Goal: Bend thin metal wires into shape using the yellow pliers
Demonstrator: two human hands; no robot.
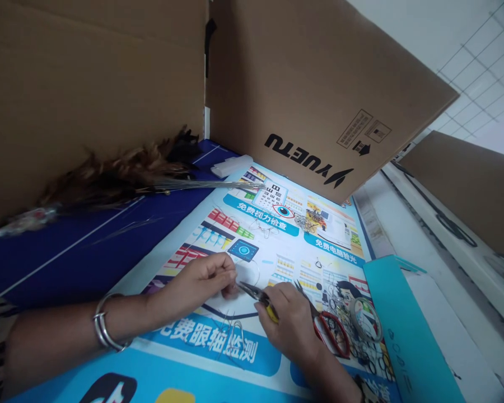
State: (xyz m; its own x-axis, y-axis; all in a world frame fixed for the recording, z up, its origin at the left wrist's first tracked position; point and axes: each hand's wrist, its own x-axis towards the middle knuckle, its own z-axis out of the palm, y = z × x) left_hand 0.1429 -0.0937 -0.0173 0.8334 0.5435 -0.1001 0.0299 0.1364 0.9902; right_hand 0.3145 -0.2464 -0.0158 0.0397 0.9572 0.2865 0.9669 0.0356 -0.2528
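My left hand (212, 274), with two silver bangles on its wrist, is closed in a pinch over the printed sheet (273, 358). A thin wire (258, 271) curves out beside its fingertips; the pinched end is too small to see clearly. My right hand (288, 313) is wrapped round a pair of pliers (254, 292) with yellow handles. The jaws point left and reach the left fingertips. Several short bent wires (235, 333) lie on the sheet below my hands. Just right of my right hand rest red-handled scissors (334, 334).
Brown feathers (109, 176) and a bundle of long wires (210, 183) lie at the back left. Cardboard panels (277, 84) stand behind. A roll of tape (365, 319), small rings (372, 358) and a teal box (411, 336) are at the right.
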